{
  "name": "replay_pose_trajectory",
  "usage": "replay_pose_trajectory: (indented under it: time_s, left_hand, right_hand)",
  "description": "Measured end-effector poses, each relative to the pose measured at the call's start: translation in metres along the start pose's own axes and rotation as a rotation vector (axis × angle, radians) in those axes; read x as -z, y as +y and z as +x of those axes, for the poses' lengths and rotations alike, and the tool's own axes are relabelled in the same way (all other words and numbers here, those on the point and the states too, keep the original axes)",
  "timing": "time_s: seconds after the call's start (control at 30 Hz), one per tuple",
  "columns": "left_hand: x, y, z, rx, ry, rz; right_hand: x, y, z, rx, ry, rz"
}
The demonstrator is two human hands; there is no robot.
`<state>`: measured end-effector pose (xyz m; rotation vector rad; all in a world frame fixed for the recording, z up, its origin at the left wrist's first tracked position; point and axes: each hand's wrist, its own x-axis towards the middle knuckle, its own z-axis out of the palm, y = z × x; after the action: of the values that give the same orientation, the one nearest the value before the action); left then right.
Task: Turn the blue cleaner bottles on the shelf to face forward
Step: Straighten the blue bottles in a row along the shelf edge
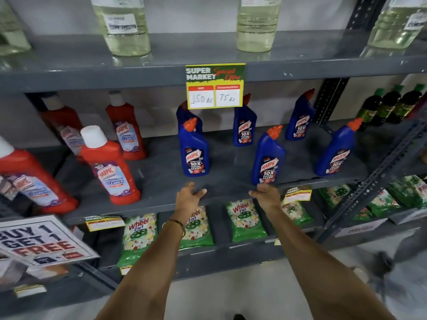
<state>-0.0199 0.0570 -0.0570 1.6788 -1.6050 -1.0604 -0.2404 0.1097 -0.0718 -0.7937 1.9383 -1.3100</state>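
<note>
Both hands, left hand (188,194) and right hand (265,195), held loosely open, empty, at grey metal shelf (161,172) front edge. Rear blue plastic cleaner bottle (184,114) best gripped at body, twisted upright until label faces forward.

1. Front row on the grey shelf (161,181): three blue cleaner bottles (195,155), (268,162), (335,153) stood upright, orange caps up, labels facing out.
2. Back row: two (245,128), (300,121) showed labels; one (184,114) stood partly hidden.
</note>
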Motion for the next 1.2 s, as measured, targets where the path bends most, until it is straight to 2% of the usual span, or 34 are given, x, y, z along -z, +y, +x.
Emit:
replay_pose_trajectory:
  time_s: [0.1,0.23,0.5,0.8,1.2]
  left_hand:
    - [0.015,-0.007,0.008,0.006,0.028,0.010]
    - [0.023,-0.007,0.024,0.044,0.028,-0.001]
    - [0.029,-0.001,0.067,0.031,0.038,-0.039]
    - [0.027,0.008,0.083,-0.016,0.010,-0.086]
    - [0.028,-0.002,0.046,0.002,0.018,-0.078]
  right_hand:
    - [-0.024,-0.010,-0.002,-0.016,-0.114,-0.106]
    - [-0.050,-0.034,0.006,0.070,-0.164,-0.215]
    - [-0.118,-0.073,0.040,0.088,-0.416,-0.176]
    - [-0.131,-0.077,0.060,0.123,-0.523,-0.197]
    - [-0.107,-0.062,0.020,0.163,-0.531,-0.154]
